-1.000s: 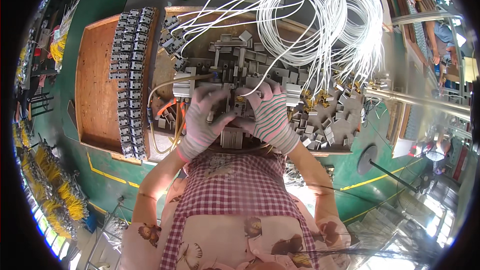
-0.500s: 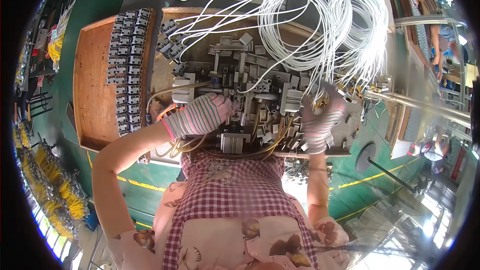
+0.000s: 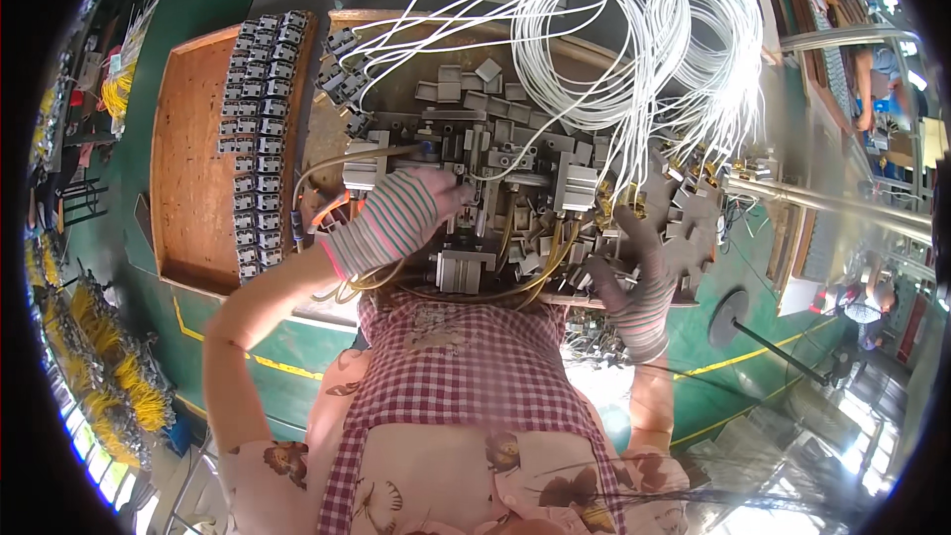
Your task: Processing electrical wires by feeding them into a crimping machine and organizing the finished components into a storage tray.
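My left hand (image 3: 401,210), in a striped glove, reaches over the middle of a metal clamping fixture (image 3: 464,272). Its fingertips are pinched together at the fixture's centre, and whatever they hold is hidden. Close to those fingertips, the end of a white wire (image 3: 505,174) runs into the fixture. My right hand (image 3: 639,287), gloved alike, hovers above small grey metal pieces at the bench's near right. Thumb and forefinger are spread wide, with nothing between them. Just beyond that hand lie brass-coloured wire ends (image 3: 606,206).
Large coils of white wire (image 3: 644,69) cover the far right. Left of the fixture, a wooden tray (image 3: 188,163) carries rows of metal-cased connectors (image 3: 260,139). Loose metal covers (image 3: 451,82) lie behind the fixture. Hoses (image 3: 555,263) loop along its front. A metal rail (image 3: 832,203) crosses at right.
My right hand has drawn back toward me and its fingers have spread. My left hand stays at the fixture. A metal part at the fixture's back has shifted, exposing the loose covers behind.
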{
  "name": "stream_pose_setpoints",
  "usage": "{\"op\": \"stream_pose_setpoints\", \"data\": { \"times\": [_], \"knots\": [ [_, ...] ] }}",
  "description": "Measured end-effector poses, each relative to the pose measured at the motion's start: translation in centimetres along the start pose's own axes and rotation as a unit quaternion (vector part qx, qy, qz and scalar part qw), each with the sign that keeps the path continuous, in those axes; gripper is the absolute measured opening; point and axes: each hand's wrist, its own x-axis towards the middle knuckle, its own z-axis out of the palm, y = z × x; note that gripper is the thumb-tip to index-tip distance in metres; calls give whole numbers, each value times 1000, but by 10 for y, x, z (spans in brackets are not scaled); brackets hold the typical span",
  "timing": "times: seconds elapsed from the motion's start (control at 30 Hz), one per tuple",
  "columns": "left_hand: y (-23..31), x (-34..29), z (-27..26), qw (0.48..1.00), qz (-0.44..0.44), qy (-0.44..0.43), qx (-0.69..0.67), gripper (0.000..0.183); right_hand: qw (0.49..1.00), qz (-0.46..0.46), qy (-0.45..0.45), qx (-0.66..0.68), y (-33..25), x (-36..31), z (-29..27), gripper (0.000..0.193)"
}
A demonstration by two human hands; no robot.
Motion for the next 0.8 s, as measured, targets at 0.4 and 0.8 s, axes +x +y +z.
{"op": "stream_pose_setpoints", "data": {
  "times": [0.4,0.8],
  "knots": [
    [-60,3,-104,926,-121,216,-285,17,905,62,-269,324,-10,18,24,15],
    [-216,-248,66,576,-503,499,-408,33,985,-47,-118,-120,-8,13,45,20]
  ]
}}
